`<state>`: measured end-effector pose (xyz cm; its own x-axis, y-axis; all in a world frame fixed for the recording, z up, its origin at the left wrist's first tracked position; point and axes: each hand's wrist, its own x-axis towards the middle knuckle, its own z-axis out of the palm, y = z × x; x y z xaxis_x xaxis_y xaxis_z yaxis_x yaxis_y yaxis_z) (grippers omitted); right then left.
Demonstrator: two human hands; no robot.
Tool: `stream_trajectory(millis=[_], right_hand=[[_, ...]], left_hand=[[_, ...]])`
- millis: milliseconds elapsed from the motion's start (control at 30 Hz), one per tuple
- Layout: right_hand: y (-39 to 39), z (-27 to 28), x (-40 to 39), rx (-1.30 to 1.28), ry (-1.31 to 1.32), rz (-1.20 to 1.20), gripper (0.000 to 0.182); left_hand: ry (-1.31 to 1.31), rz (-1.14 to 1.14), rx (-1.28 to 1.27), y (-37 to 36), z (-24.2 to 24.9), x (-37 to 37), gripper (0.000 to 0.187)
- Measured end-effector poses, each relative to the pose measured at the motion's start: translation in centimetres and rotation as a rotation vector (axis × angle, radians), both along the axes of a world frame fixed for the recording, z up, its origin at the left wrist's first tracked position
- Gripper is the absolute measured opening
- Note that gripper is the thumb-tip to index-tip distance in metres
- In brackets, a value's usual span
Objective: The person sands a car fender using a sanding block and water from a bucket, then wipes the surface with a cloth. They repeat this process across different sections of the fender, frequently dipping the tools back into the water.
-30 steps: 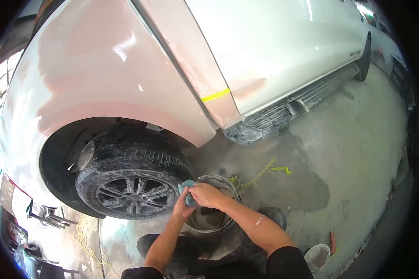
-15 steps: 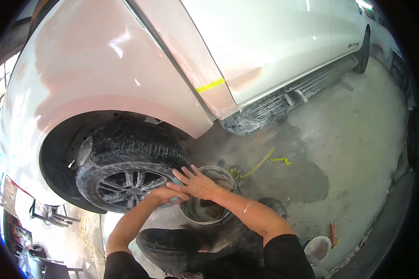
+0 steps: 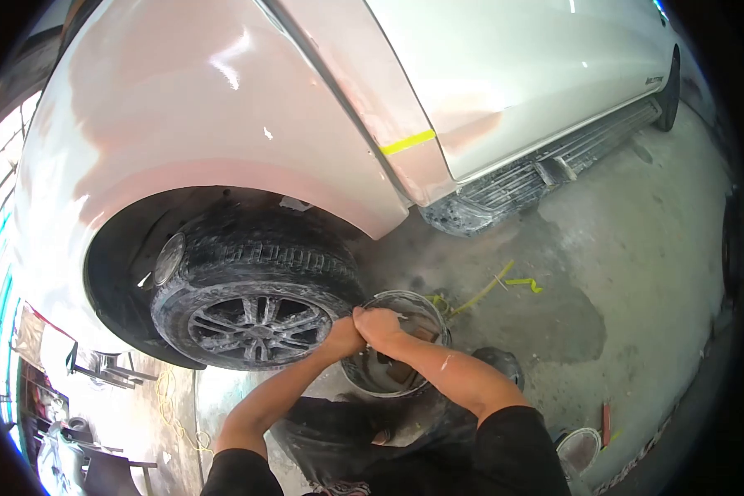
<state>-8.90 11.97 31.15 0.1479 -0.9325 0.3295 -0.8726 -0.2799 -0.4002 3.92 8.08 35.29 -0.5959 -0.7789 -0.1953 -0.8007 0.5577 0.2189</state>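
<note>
My left hand (image 3: 344, 337) and my right hand (image 3: 378, 325) are pressed together over the left rim of a bucket (image 3: 447, 341), beside the dusty front wheel (image 3: 259, 331). Fingers of both hands are curled closed, and what they grip is hidden. Inside the bucket, brown block-like pieces (image 3: 403, 372) lie in cloudy contents. Above the wheel is the vehicle's fender (image 3: 248, 124), with pinkish sanded patches. A strip of yellow tape (image 3: 408, 142) crosses the panel edge next to the door.
A dusty side step (image 3: 512, 192) runs along the vehicle to the right. Yellow strips (image 3: 521, 283) lie on the floor beyond the bucket. At the lower right are a small tub (image 3: 579, 449) and a red tool (image 3: 606, 425). A chair (image 3: 112, 469) and yellow cord (image 3: 167, 401) are at lower left.
My right hand has gone from spread fingers to a closed hand against my left. The greenish item seen between them earlier is now hidden. The view has shifted, moving the vehicle rightward in frame.
</note>
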Motion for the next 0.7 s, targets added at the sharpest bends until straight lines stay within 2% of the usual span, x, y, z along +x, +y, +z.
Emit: stream_trajectory(millis=[67, 200, 267, 400, 467, 500, 600, 633, 700], right_hand=[[-0.1, 0.1, 0.0, 0.142, -0.097, -0.028, 0.021], [0.1, 1.5, 0.0, 0.318, -0.257, -0.081, 0.038], [0.6, 2.9, -0.3, 0.373, -0.332, -0.084, 0.044], [0.9, 2.6, -1.0, 0.341, -0.320, -0.057, 0.047], [2.1, 3.6, -1.6, 0.262, -0.312, -0.049, 0.047], [2.3, 4.1, -2.0, 0.190, -0.280, -0.036, 0.054], [3.0, 6.9, -3.3, 0.039, -0.125, 0.103, 0.062], [2.7, 6.5, -3.6, -0.093, -0.078, 0.176, 0.066], [2.3, 4.9, -4.0, -0.356, 0.019, 0.320, 0.072]], left_hand=[[0.069, -0.029, -0.061, -1.5, -3.3, 1.3, 0.029], [0.228, 0.011, -0.153, -1.2, -3.1, 1.9, 0.031], [0.348, -0.047, -0.237, -1.0, -3.0, 2.4, 0.034], [0.596, -0.226, -0.344, 0.2, -1.2, 2.2, 0.039], [0.612, -0.219, -0.386, 0.6, 0.3, 2.2, 0.036], [0.621, -0.215, -0.405, 0.6, 0.6, 2.4, 0.034], [0.761, 0.286, 0.438, -1.9, 0.5, 3.5, 0.023], [0.965, 0.421, 0.684, -1.7, 1.2, 3.2, 0.014], [0.923, 0.321, 0.896, -2.4, 1.6, 4.2, 0.014]])
